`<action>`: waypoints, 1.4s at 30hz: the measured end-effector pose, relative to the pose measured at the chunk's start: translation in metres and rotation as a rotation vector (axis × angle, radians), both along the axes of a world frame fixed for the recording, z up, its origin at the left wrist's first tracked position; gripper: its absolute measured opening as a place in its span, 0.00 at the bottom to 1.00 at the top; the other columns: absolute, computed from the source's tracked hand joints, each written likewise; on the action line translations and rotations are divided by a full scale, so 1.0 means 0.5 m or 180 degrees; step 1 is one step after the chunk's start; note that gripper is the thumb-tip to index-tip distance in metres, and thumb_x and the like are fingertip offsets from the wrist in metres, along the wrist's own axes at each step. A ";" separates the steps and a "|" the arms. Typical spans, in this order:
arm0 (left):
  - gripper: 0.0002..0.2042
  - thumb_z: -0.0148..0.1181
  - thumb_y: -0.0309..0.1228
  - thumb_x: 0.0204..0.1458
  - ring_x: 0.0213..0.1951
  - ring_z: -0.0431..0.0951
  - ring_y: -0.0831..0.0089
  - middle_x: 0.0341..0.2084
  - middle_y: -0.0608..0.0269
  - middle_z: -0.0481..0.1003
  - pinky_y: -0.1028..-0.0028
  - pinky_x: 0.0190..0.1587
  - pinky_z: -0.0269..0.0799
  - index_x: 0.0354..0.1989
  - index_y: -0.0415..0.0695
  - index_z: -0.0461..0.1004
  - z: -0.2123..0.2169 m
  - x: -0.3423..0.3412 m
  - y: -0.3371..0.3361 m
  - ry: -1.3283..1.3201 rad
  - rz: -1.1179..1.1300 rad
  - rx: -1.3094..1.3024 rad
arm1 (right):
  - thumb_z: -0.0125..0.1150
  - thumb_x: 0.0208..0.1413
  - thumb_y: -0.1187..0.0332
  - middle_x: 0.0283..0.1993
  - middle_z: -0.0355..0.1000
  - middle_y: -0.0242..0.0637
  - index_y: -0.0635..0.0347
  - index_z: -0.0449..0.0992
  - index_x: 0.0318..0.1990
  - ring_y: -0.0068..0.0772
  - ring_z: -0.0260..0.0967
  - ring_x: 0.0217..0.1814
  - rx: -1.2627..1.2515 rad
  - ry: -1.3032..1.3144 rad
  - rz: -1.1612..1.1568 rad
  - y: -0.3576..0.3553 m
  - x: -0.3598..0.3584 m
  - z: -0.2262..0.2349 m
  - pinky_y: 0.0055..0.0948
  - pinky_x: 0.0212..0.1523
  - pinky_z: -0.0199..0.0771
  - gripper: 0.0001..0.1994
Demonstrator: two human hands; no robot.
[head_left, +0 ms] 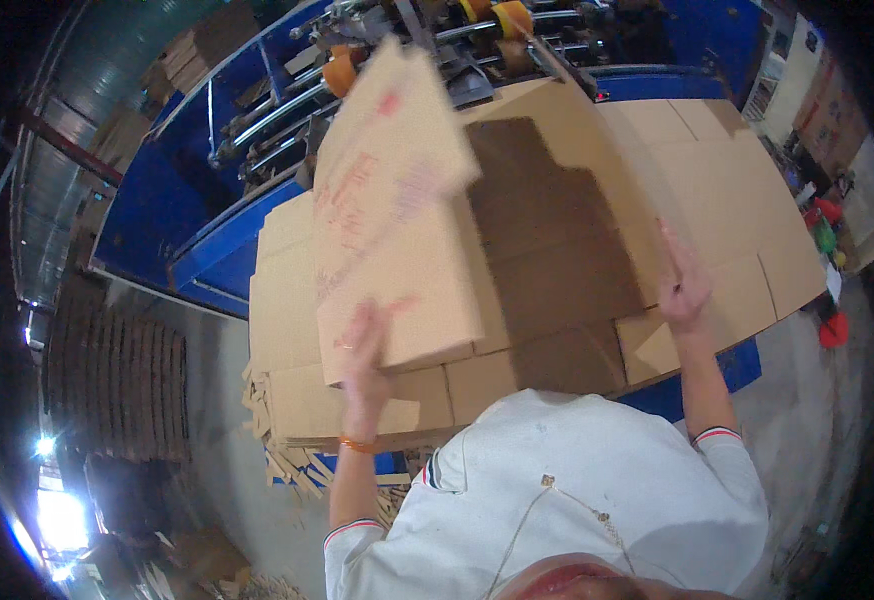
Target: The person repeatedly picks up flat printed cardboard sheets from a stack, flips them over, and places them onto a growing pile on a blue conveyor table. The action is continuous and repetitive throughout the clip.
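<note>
Over the stack of flattened cartons [517, 330] on the blue table [207, 245], I have one printed carton blank [397, 210] lifted and tilted, its long axis running up and away from me toward the feed rollers [437, 40] of the machine. My left hand [364, 350] pinches its near lower edge, fingers curled onto the face. My right hand [685, 285] is well apart, off to the right, fingers closed on the edge of a larger plain sheet [567, 200] that stands raised behind the blank; how firm that grip is I can't quite tell, since the picture bends there. So the left hand is much nearer the blank, which rises straight ahead of its fingertips.
</note>
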State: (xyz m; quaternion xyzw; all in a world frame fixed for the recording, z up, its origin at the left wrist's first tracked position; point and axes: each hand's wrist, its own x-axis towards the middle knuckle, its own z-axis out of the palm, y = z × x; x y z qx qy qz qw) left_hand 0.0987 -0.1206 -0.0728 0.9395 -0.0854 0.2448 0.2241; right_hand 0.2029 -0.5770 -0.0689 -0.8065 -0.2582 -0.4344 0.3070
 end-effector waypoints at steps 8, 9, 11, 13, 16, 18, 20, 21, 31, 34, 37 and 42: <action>0.39 0.51 0.10 0.35 0.67 0.56 0.49 0.64 0.57 0.62 0.47 0.67 0.49 0.61 0.54 0.69 -0.070 0.018 -0.069 0.0805 -0.0522 0.0788 | 0.68 0.38 0.55 0.58 0.69 0.46 0.59 0.74 0.53 0.47 0.65 0.63 -0.2262 0.0654 0.0641 0.129 -0.037 -0.076 0.43 0.62 0.66 0.31; 0.37 0.52 0.12 0.37 0.66 0.57 0.49 0.64 0.57 0.62 0.47 0.66 0.50 0.61 0.55 0.69 -0.071 0.018 -0.068 0.0795 -0.0528 0.0796 | 0.68 0.37 0.54 0.58 0.69 0.45 0.58 0.74 0.53 0.48 0.64 0.63 -0.2335 0.0632 0.0634 0.128 -0.033 -0.080 0.43 0.63 0.66 0.32; 0.33 0.53 0.14 0.42 0.65 0.59 0.48 0.64 0.58 0.62 0.45 0.65 0.52 0.60 0.57 0.69 -0.072 0.027 -0.064 0.0764 -0.0526 0.0807 | 0.68 0.37 0.52 0.58 0.69 0.44 0.57 0.74 0.53 0.47 0.63 0.64 -0.2295 0.0685 0.0661 0.128 -0.030 -0.085 0.43 0.63 0.65 0.32; 0.37 0.54 0.13 0.38 0.66 0.57 0.49 0.64 0.58 0.61 0.47 0.66 0.51 0.62 0.55 0.67 -0.077 0.024 -0.054 0.0746 -0.0582 0.0858 | 0.68 0.40 0.52 0.59 0.69 0.43 0.55 0.75 0.53 0.46 0.62 0.65 -0.2070 0.0834 0.0731 0.132 -0.027 -0.088 0.42 0.63 0.65 0.30; 0.38 0.59 0.17 0.39 0.67 0.56 0.50 0.64 0.58 0.62 0.47 0.66 0.51 0.65 0.55 0.63 -0.022 0.025 -0.052 0.1159 -0.0688 0.1158 | 0.67 0.46 0.56 0.60 0.68 0.44 0.54 0.74 0.53 0.44 0.61 0.66 -0.1454 0.1926 0.1244 0.123 -0.010 -0.044 0.39 0.64 0.64 0.26; 0.37 0.62 0.23 0.42 0.66 0.57 0.51 0.64 0.57 0.62 0.49 0.65 0.53 0.66 0.54 0.60 0.016 0.034 -0.041 0.1449 -0.0847 0.1275 | 0.64 0.51 0.63 0.61 0.67 0.47 0.55 0.74 0.53 0.43 0.60 0.67 -0.1222 0.2501 0.1105 0.082 0.038 -0.037 0.36 0.66 0.61 0.21; 0.37 0.66 0.30 0.44 0.65 0.60 0.53 0.63 0.55 0.62 0.52 0.64 0.57 0.67 0.52 0.58 0.033 0.058 -0.018 0.1643 -0.1162 0.1187 | 0.58 0.57 0.64 0.62 0.66 0.47 0.59 0.73 0.54 0.41 0.60 0.67 -0.0173 0.2540 0.0589 0.035 0.109 -0.056 0.35 0.66 0.59 0.18; 0.37 0.66 0.35 0.46 0.63 0.62 0.52 0.63 0.51 0.62 0.54 0.62 0.59 0.66 0.48 0.58 0.045 0.088 0.004 0.2264 -0.0812 -0.0041 | 0.54 0.59 0.61 0.62 0.66 0.47 0.61 0.72 0.55 0.40 0.59 0.67 0.0300 0.2800 0.0314 0.004 0.156 -0.060 0.35 0.65 0.58 0.19; 0.41 0.41 0.65 0.55 0.55 0.71 0.53 0.49 0.39 0.72 0.62 0.53 0.69 0.53 0.31 0.71 -0.061 0.426 0.434 0.2859 0.2045 -0.2120 | 0.37 0.63 0.40 0.65 0.61 0.51 0.71 0.62 0.63 0.43 0.56 0.68 0.2213 0.4656 -0.0248 -0.124 0.539 -0.074 0.32 0.65 0.54 0.38; 0.43 0.37 0.65 0.57 0.52 0.74 0.54 0.47 0.38 0.74 0.64 0.53 0.68 0.51 0.28 0.72 -0.079 0.473 0.365 0.1934 0.1803 -0.2005 | 0.37 0.63 0.39 0.65 0.61 0.52 0.71 0.62 0.63 0.43 0.56 0.68 0.2343 0.4641 -0.0349 -0.148 0.548 -0.077 0.32 0.66 0.53 0.39; 0.43 0.35 0.64 0.58 0.50 0.75 0.51 0.44 0.35 0.75 0.63 0.54 0.67 0.49 0.26 0.73 -0.170 0.436 0.465 0.1810 0.2083 -0.2551 | 0.36 0.62 0.37 0.65 0.61 0.53 0.71 0.62 0.63 0.43 0.56 0.68 0.2344 0.4597 -0.0024 -0.108 0.615 -0.123 0.32 0.66 0.53 0.40; 0.45 0.31 0.64 0.58 0.54 0.71 0.43 0.47 0.28 0.72 0.59 0.57 0.64 0.48 0.22 0.71 -0.121 0.473 0.382 0.2047 0.2153 -0.1227 | 0.36 0.61 0.35 0.64 0.60 0.55 0.71 0.62 0.63 0.43 0.56 0.68 0.2396 0.4107 -0.0176 -0.125 0.609 -0.154 0.32 0.66 0.53 0.42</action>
